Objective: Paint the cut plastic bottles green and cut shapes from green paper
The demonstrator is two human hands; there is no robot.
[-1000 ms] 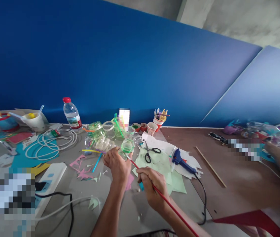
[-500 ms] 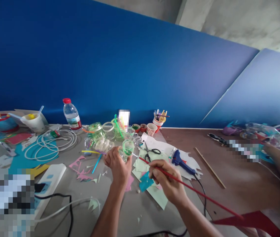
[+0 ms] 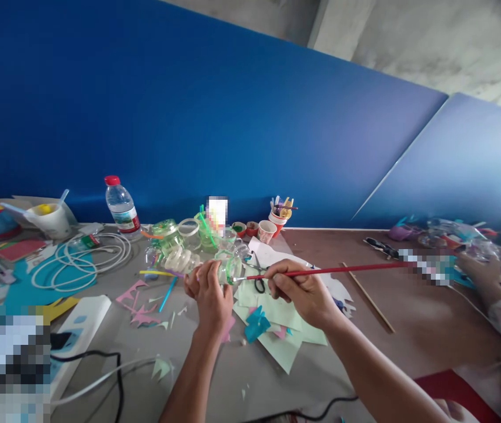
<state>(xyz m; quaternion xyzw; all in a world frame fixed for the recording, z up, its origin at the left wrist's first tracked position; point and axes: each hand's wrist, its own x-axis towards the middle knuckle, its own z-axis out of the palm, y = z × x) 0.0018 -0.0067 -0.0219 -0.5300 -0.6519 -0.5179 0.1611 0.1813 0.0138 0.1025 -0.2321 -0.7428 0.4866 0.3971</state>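
My left hand is closed around a clear plastic bottle piece whose rim is edged in green. Between the fingers of my right hand is a long red paintbrush, held nearly level, with its tip touching or very near the piece's green edge. Beneath my hands lie pale green paper sheets and a blue paper scrap. Black scissors are partly covered by the brush and my right hand. Just behind my left hand sit more cut clear bottle pieces.
A water bottle with a red cap stands at the back left, near a coiled white cable. Paper cups line the back. A wooden stick lies to the right, where another person's hand is. A power strip is at left.
The red paintbrush has swung from slanting down rightward to nearly level. My left hand has turned the bottle piece so its opening faces right. The view has shifted slightly.
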